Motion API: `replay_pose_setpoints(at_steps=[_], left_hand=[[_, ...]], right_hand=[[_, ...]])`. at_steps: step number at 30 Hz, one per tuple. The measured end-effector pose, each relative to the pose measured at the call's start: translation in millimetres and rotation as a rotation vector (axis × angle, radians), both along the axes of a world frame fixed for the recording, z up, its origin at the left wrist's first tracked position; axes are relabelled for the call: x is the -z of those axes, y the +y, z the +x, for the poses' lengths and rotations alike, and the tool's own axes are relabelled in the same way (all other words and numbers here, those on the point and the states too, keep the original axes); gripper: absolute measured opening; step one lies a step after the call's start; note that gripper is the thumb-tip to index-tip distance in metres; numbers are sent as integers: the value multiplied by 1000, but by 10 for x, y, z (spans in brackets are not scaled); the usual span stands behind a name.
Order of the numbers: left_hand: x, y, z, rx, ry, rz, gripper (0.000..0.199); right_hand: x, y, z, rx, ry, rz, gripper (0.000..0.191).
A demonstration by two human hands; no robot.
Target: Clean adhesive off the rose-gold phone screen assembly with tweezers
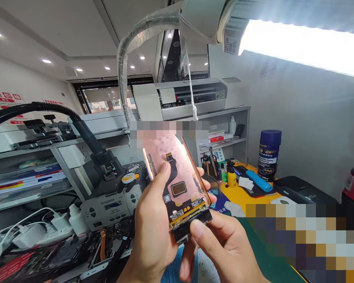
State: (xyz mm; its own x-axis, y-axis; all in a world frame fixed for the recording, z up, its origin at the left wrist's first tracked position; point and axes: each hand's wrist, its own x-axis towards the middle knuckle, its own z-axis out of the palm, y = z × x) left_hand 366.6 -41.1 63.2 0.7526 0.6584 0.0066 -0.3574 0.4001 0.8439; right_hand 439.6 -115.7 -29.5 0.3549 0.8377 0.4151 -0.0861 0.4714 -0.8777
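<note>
A phone screen assembly point(184, 165) is held up before me with its copper-coloured back showing. A dark flex cable point(173, 169) with a gold connector lies across that back. My left hand point(156, 208) wraps round the screen, thumb on the back near the cable and fingertips at the far right edge. At the lower end, my right hand point(221, 239) pinches a black strip point(191, 226) between thumb and fingers. Whether that strip is tape or part of the screen, I cannot tell. The upper end of the screen is hidden by a blurred patch.
Left, a grey soldering station point(113, 206) stands behind phone parts and a white power strip point(57, 232). A dark spray can point(269, 155), a blue tool point(259, 181) and a yellow bottle point(231, 177) occupy the right. Overhead hangs a bright lamp point(297, 47). Pixelation covers the lower right.
</note>
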Motion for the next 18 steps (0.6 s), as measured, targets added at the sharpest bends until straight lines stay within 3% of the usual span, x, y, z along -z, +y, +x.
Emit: replay_pose_setpoints(at_steps=[8,18], left_hand=[[-13,19,-102,119,-53,45,51],[-112,17,-38,63,70,-79,50]], right_hand=[[-66,-14,-48,-14,4,-12,53],[40,63,-11,6,31,-2,51]])
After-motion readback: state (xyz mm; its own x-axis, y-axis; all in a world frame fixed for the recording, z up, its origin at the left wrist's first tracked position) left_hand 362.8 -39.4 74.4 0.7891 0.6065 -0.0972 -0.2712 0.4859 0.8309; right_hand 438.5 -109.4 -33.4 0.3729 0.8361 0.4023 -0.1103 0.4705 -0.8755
